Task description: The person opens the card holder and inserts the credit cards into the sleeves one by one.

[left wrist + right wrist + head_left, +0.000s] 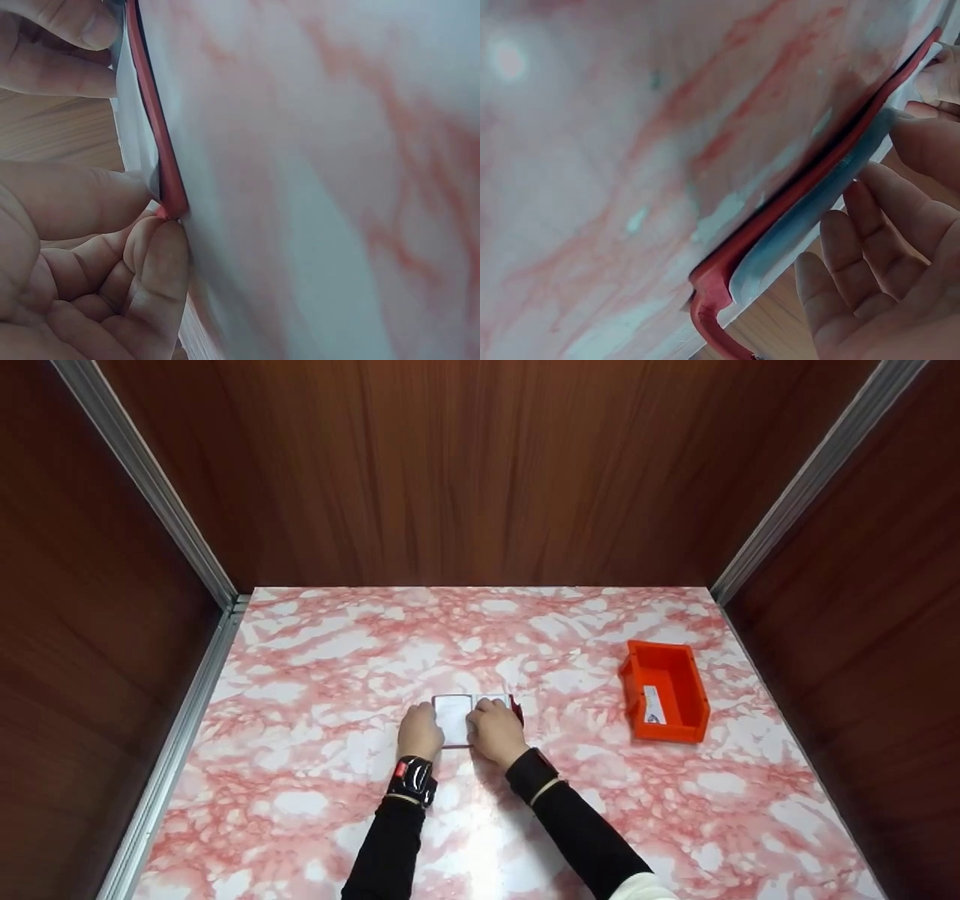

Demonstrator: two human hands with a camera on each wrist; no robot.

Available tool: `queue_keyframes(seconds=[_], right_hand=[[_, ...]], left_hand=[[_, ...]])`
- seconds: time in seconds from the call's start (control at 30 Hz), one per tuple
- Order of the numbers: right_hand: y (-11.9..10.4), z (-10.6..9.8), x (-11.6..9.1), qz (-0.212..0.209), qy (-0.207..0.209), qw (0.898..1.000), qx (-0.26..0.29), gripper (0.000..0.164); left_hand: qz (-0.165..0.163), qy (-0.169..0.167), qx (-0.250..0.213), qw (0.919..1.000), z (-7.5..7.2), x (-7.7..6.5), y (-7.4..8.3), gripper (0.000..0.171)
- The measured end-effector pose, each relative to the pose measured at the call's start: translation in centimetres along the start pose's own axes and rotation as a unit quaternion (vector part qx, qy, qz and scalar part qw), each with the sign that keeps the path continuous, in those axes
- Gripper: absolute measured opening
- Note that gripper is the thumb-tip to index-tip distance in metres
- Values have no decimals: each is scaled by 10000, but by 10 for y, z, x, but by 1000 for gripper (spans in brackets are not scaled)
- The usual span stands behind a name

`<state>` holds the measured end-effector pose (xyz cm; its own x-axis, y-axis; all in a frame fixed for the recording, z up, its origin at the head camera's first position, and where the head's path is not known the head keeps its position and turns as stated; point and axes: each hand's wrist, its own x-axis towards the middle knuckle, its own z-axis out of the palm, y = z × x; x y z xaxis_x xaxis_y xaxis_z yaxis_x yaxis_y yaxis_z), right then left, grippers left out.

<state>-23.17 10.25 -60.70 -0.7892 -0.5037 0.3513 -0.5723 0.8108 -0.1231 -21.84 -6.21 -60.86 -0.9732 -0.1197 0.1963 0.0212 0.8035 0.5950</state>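
A dark wood wall [82, 607] with a metal post [161, 495] at its far end stands on the left, and the red-and-white marbled counter [300, 802] spreads from there. Left of the middle, a black sleeve [386, 847] and a black wristband [411, 781] with a red patch lead to the left hand [421, 733]. Its grip is closed to a pinch: thumb on the white page, forefinger bent under the red edge, taking hold of the notebook [453, 712] by its left end, at a corner. The notebook lies open near the middle of the counter, a bare white page showing on the left, a thin red cover round the rim. The right hand [496, 731] lies over the right half. Its grip is nearly closed, thumb and forefinger pinching the near edge close to the middle, the other fingers loosely bent beside it; a bluish layer [810, 210] shows along that edge in the right wrist view. A red strap [712, 330] hangs off the right end. Another dark wristband [531, 772] and sleeve run back to the near right. Well apart to the right sits an orange bin [667, 733] with a white label [653, 705] on its left side, and beyond it rises the right wall [870, 660].
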Motion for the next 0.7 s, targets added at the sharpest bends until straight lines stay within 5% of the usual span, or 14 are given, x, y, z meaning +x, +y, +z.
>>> queue_keyframes(seconds=[0.37, 0.7], right_hand=[[1, -12, -2, 146, -242, 9992, 291, 21], [23, -39, -6, 652, -188, 9869, 1463, 26]], left_hand=[[-30, -27, -10, 10000, 1, 1, -2, 14], [-118, -206, -217, 9995, -2, 1, -4, 16]])
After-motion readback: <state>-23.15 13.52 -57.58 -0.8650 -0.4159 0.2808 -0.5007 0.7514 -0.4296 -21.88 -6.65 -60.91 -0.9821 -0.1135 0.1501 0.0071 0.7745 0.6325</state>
